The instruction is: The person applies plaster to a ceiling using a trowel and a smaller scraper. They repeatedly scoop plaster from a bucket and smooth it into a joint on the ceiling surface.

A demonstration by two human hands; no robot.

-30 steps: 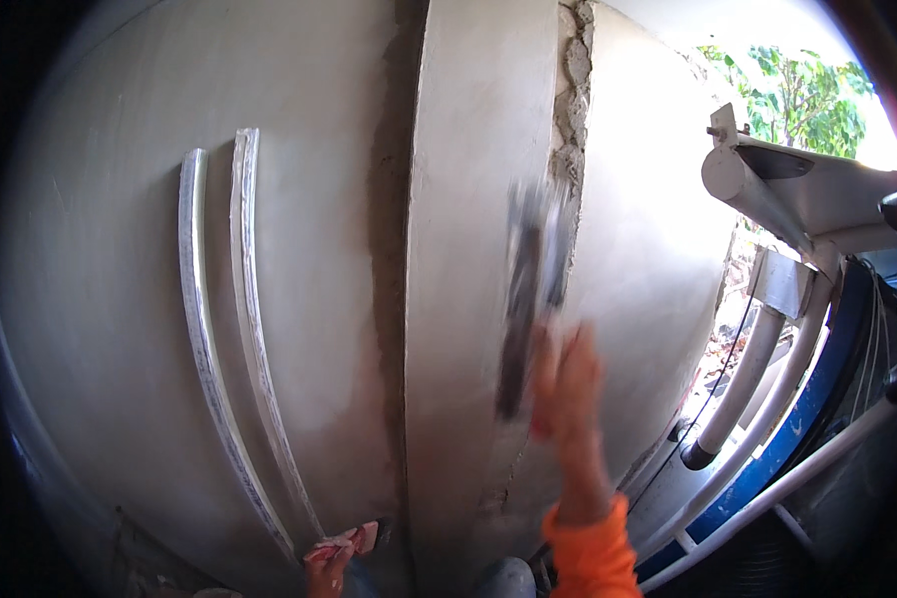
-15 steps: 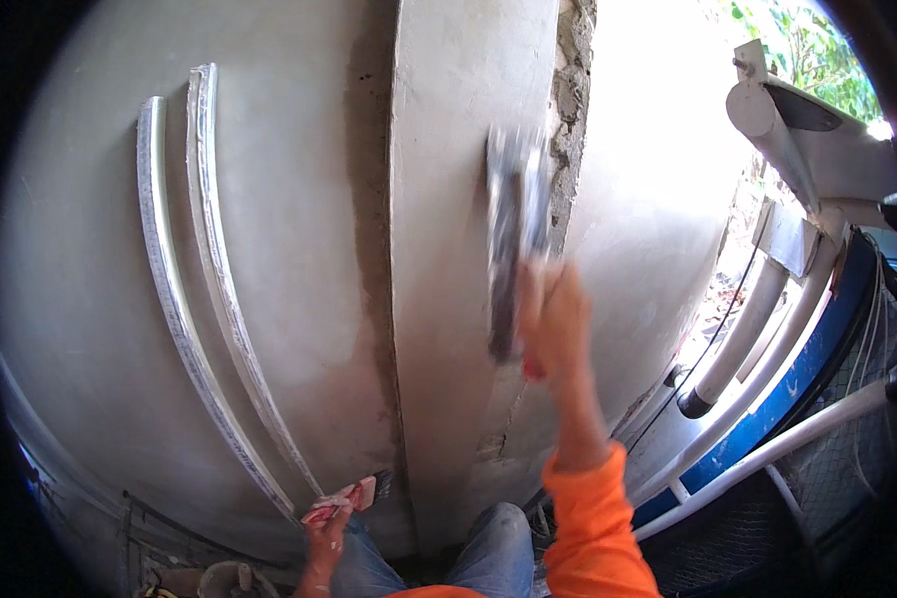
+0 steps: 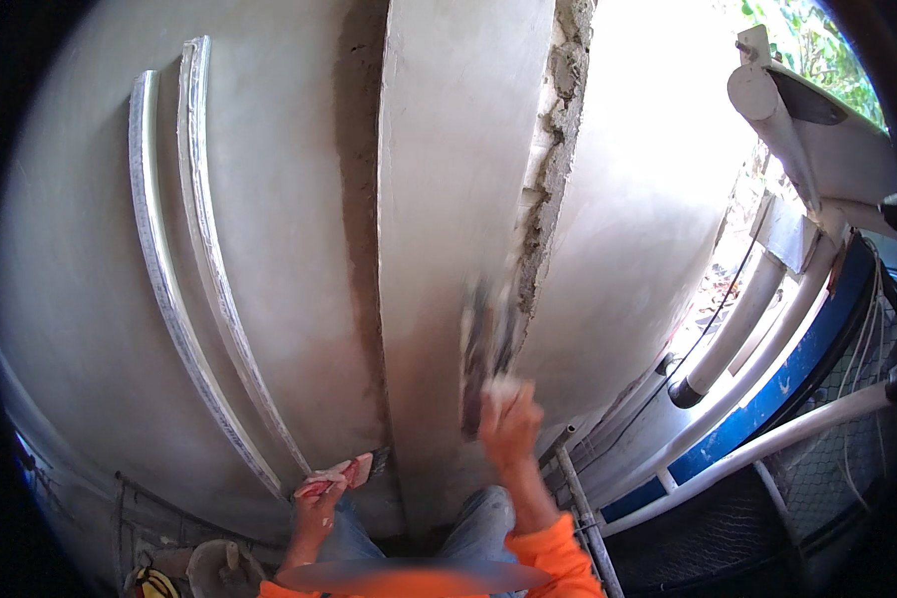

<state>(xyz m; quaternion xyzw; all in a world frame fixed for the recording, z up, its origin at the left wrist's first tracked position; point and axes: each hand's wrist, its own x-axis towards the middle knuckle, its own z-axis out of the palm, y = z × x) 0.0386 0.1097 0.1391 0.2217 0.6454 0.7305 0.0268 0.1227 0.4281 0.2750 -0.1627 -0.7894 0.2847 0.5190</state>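
My right hand grips a motion-blurred steel trowel, held against the plastered strip just left of a rough, broken seam. The trowel lies lengthwise along the strip, below most of the visible seam. My left hand, low at the left, is closed on a putty knife with a red-and-whitish, plaster-smeared handle. Two long pale metal straightedges stand against the wall left of a dark recessed edge, their lower ends near the putty knife.
White pipes and a bracket, a blue panel, wire mesh and cables crowd the right, with foliage outside behind. A metal tube stands by my right arm. A bucket and a metal frame are at lower left.
My right hand and the trowel have moved down along the strip, exposing more seam above. The view has shifted, so the straightedges appear higher and farther left. My left hand still holds the putty knife.
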